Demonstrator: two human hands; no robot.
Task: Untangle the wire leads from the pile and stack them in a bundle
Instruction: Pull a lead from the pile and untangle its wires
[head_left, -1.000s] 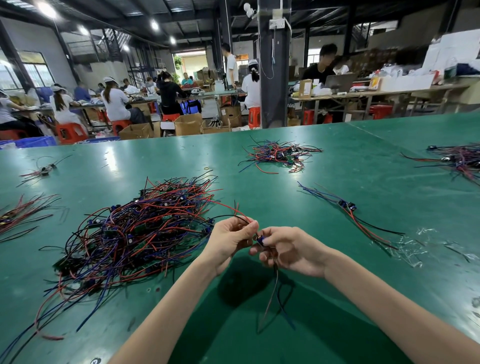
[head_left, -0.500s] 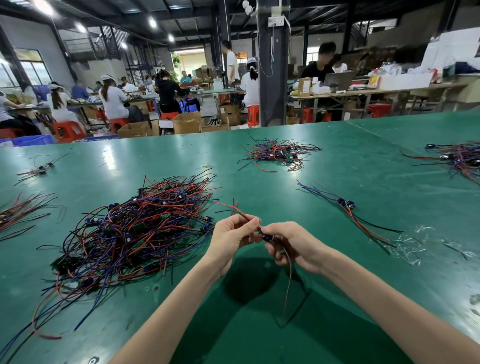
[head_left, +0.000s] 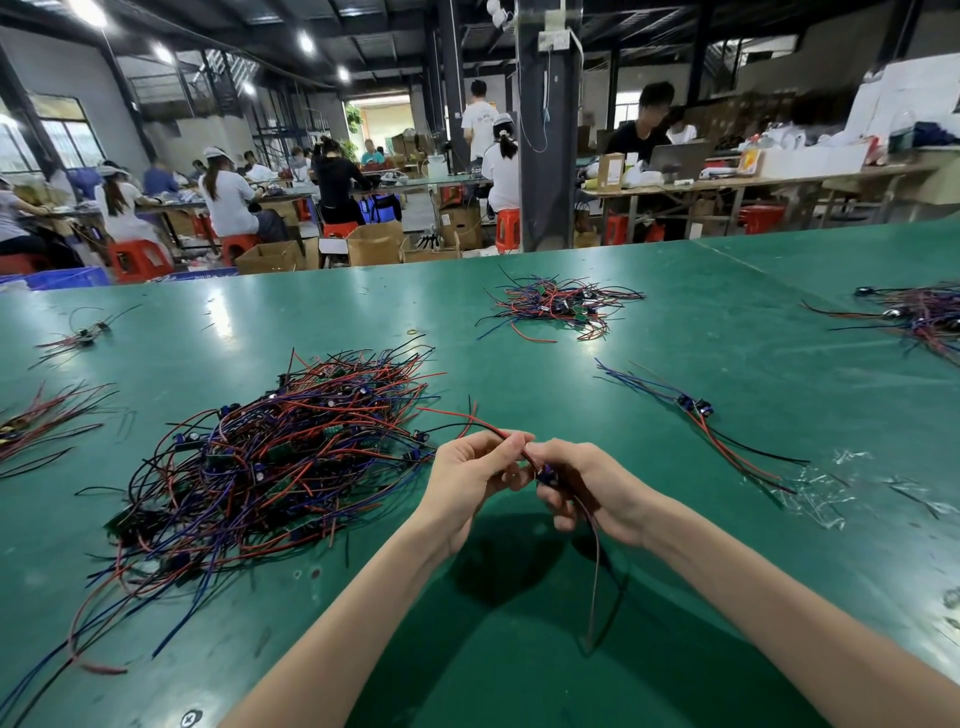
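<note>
Head camera looks down on the green bench (head_left: 363, 312), where both hands work just above the surface, close beside the big tangled pile (head_left: 270, 467). The left hand (head_left: 470, 480) pinches the red and black wires of one wire lead (head_left: 544, 473). The right hand (head_left: 597, 488) has its grip curled round the lead by its small blue part, tails dangling below, likely to straighten them. A small bundle (head_left: 696, 410) lies to the right, probably where this one goes.
</note>
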